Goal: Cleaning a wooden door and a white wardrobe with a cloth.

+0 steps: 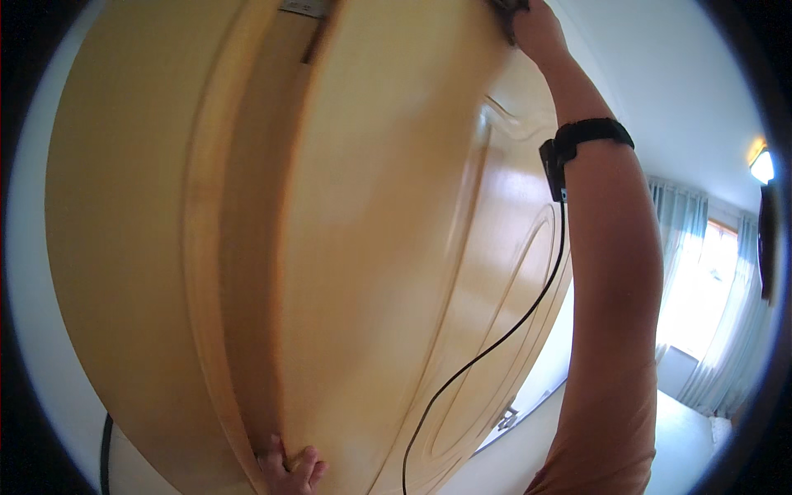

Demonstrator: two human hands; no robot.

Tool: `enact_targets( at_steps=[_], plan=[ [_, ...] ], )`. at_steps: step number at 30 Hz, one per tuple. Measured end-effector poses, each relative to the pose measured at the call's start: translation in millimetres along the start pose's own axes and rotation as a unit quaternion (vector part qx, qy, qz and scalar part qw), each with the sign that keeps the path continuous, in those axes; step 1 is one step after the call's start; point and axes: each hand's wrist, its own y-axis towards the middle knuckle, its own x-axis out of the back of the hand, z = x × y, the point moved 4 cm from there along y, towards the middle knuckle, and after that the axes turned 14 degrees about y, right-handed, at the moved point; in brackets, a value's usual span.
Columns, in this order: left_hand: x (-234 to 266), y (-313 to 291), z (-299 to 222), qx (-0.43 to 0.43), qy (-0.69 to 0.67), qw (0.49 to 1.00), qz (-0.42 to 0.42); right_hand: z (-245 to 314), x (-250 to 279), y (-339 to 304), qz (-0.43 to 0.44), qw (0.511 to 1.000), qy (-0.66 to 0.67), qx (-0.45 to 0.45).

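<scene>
A pale yellow wooden door stands ajar, with curved raised moulding on its face. High up, my right hand is closed on a dark cloth-like thing, pressed against the upper part of the door; the frame's top edge cuts part of it off. Low at the left, my left hand grips the door's edge, its fingers bent around it. A black strap with a small black box sits on my right forearm, and a black cable hangs from it across the door.
Left of the door runs its wooden frame, with a metal hinge plate at the top. A metal handle shows at lower right. Farther right are blue-green curtains, a bright window, a lit lamp and a pale bed-like surface.
</scene>
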Motion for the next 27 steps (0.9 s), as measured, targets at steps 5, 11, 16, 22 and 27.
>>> enact_targets(
  at_steps=[5, 11, 16, 22, 27],
  plan=[
    [-31.0, -22.2, 7.7, 0.213, -0.199, 0.952, -0.092, -119.8, 45.3, -62.2, 0.032, 0.982, -0.163, -0.093],
    [21.1, -1.6, 36.2, 0.162, 0.099, 0.980, -0.065, -251.3, 113.2, -131.0, 0.099, 0.938, -0.210, -0.256],
    [18.7, -5.4, 58.7, 0.219, 0.151, 0.958, -0.107, -310.5, 128.2, -174.3, 0.089, 0.900, -0.232, -0.358],
    [10.3, 15.1, 55.5, 0.338, 0.198, 0.910, -0.136, -410.7, 143.3, -188.4, -0.107, 0.895, -0.116, -0.416],
    [10.8, 17.8, 46.6, 0.267, 0.169, 0.928, -0.198, -380.4, 112.6, -180.6, -0.192, 0.838, 0.261, -0.438]
  ],
)
